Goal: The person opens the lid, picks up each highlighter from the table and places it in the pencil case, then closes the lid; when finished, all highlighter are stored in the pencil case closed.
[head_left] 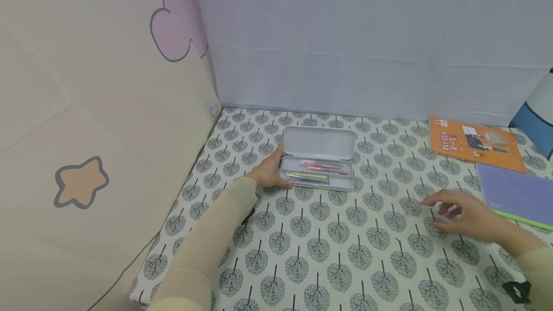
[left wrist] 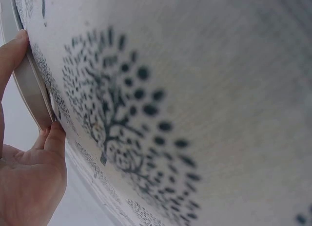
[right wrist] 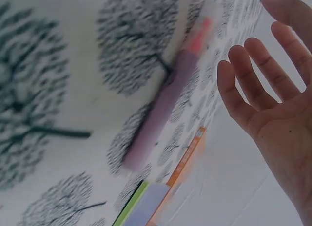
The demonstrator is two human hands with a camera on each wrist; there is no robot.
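A pale metal pencil case (head_left: 341, 183) lies on the patterned tablecloth with its lid (head_left: 319, 142) folded back. Inside are pinkish pens (head_left: 321, 164) in the rear part and yellow-green pens (head_left: 307, 176) in the front part. My left hand (head_left: 269, 170) grips the case's left end, thumb at the front side and fingers toward the hinge. Over the cloth to the right hovers my right hand (head_left: 468, 214), fingers loosely bent, holding nothing. Below it in the right wrist view lies a purple marker (right wrist: 165, 106) with a pink tip under a clear cap; the head view does not show it.
An orange booklet (head_left: 479, 145) lies at the back right. In front of it is a purple notebook (head_left: 520, 196) with a green edge. A blue and white object (head_left: 533, 126) stands at the right edge. Fabric-covered walls bound the table's back and left.
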